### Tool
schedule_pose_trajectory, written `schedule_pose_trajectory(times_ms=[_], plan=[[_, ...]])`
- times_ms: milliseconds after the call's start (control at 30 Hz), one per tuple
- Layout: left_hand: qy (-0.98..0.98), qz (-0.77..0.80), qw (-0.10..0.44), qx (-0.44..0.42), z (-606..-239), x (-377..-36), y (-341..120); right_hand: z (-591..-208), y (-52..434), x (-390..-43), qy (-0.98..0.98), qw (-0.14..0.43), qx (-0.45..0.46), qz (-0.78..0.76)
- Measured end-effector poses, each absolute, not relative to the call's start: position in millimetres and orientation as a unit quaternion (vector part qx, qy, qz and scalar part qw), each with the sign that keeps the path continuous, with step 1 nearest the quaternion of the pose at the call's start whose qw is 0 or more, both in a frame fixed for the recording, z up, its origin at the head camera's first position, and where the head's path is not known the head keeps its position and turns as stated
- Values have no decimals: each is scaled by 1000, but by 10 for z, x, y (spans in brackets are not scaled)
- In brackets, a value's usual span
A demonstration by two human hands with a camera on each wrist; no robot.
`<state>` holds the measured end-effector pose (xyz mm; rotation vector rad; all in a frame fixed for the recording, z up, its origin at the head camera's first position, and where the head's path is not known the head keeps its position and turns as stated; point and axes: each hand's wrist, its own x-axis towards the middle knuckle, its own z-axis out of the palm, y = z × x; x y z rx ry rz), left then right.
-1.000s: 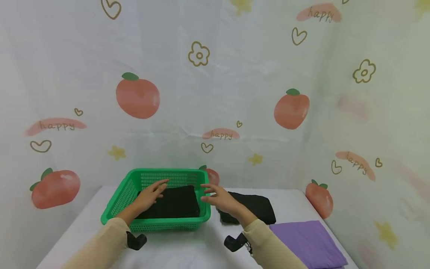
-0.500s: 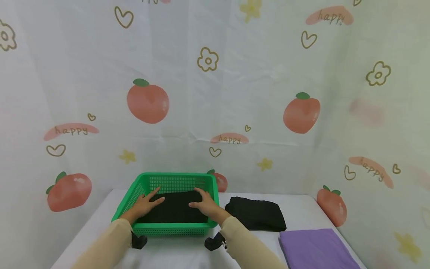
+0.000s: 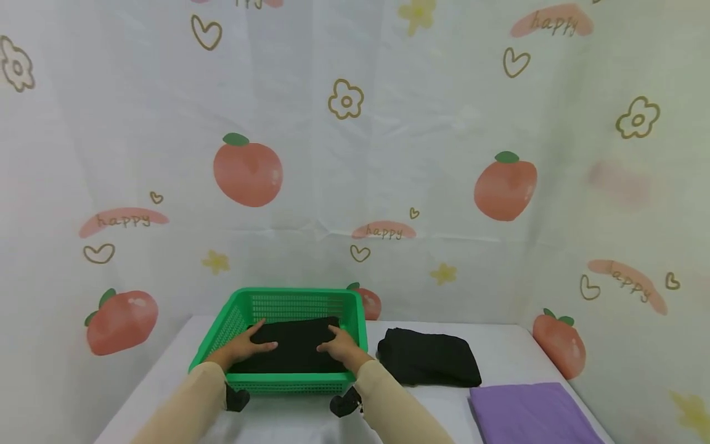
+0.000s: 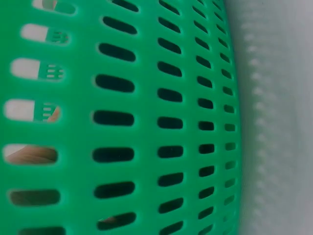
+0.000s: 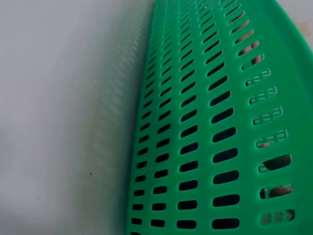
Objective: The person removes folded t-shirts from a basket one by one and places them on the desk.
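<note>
A green slotted basket [image 3: 241,302] stands on the white table, and a folded black cloth [image 3: 296,342] lies inside it. My left hand [image 3: 244,346] lies flat on the cloth's left part, fingers straight. On the right part of the cloth my right hand [image 3: 339,346] presses down the same way. Both wrist views are filled by the basket's green wall [image 4: 161,122] [image 5: 205,132], with bits of skin showing through the slots.
A second folded black cloth [image 3: 429,357] lies on the table right of the basket. A folded purple cloth [image 3: 527,413] sits at the near right. A printed curtain with peaches and hearts hangs close behind and to the right.
My right hand moved left from above the second black cloth into the basket. Both hands have lowered onto the black cloth there, and my head view shifted a little.
</note>
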<state>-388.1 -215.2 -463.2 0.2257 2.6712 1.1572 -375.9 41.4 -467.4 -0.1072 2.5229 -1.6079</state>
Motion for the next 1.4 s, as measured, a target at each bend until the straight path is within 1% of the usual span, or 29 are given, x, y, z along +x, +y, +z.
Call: schedule_pose_trajectory(times_ms=[200,467,600,700,867,1000,1400], plan=[[903,409,118,58,-4658,-3899,-2128,-4679,438,-3767,844,83,-18,-530],[891,436,128,20,-4659,-3886,-2161,-4686,401,-3784,841,104,-36,-530],[891,437,121,17,-4658,-3876,-2164,-4689,390,-3785,841,113,-36,-528],[893,435,112,21,-4668,-3877,-2159,-4687,387,-3780,843,131,-24,-522],[896,427,120,19,-4684,-3885,-2151,-4682,373,-3769,842,154,-10,-517],[897,423,124,16,-4682,-3882,-2149,-4684,359,-3773,843,144,-10,-518],[896,433,91,27,-4683,-3866,-2180,-4693,352,-3806,835,132,-5,-534]])
